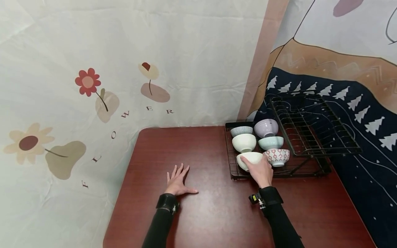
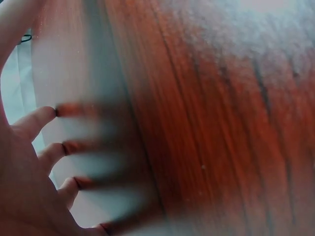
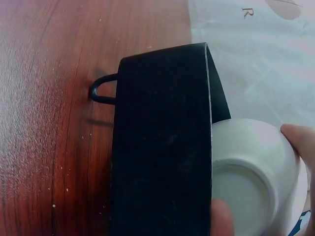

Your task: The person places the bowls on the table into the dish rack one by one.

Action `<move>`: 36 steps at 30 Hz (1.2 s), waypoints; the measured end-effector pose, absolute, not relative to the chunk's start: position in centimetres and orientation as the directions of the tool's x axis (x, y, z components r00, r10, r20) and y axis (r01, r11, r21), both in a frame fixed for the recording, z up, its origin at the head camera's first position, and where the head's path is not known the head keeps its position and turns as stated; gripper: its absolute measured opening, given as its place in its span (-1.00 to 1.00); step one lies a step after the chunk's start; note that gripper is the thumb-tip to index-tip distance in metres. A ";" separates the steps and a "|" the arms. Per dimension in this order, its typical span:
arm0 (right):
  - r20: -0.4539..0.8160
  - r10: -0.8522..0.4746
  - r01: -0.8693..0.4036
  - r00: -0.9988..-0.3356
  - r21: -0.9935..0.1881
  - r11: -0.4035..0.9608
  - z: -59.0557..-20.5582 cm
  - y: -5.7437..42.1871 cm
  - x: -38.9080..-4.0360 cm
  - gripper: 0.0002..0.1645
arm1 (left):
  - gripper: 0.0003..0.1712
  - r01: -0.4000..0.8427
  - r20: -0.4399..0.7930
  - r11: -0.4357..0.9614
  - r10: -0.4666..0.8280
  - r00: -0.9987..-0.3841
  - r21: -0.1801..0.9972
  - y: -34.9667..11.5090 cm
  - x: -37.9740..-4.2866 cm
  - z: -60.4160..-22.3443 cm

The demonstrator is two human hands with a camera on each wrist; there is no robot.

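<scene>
My right hand [image 1: 260,173] holds a plain white bowl [image 1: 250,158] at the front left corner of a black dish rack [image 1: 231,165]. In the right wrist view, the bowl's [image 3: 246,142] round foot faces the camera, and fingers [image 3: 299,140] grip its side. Behind it is another white bowl [image 1: 244,142]; a red-patterned bowl [image 1: 278,157] is just right of the hand. My left hand [image 1: 177,183] rests on the brown table [image 1: 214,206], its fingers spread and holding nothing. The left wrist view shows that hand's fingers [image 2: 37,123] against the tabletop.
Farther back in the rack stand a small patterned bowl [image 1: 241,131], a lilac bowl [image 1: 266,128] and a pale blue bowl [image 1: 271,142]. A raised wire shelf [image 1: 313,127] overhangs the rack's right side. Printed cloth [image 1: 198,62] hangs behind the table.
</scene>
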State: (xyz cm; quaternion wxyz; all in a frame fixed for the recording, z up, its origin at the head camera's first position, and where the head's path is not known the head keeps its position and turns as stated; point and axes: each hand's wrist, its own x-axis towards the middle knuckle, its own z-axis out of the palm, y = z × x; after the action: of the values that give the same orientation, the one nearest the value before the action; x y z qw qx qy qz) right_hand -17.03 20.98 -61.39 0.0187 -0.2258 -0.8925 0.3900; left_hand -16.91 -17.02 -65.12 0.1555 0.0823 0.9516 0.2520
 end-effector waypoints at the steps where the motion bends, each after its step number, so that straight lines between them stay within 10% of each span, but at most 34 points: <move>1: -0.145 0.415 0.388 -0.898 -0.707 0.591 -61.2 20.8 -17.0 0.56 | 0.48 0.084 -0.251 0.863 0.237 -0.939 0.499 -17.1 -16.8 -65.2; 36: -0.135 0.427 0.389 -0.894 -0.706 0.592 -61.6 19.2 -18.2 0.52 | 0.47 0.115 -0.253 0.875 0.258 -0.933 0.470 -17.2 -16.5 -65.6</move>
State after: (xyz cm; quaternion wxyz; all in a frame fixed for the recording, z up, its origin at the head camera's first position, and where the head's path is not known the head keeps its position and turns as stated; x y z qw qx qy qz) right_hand -18.19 19.18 -61.61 0.0241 -0.2287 -0.8918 0.3896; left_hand -16.47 -17.18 -65.62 0.1557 0.0974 0.9557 0.2299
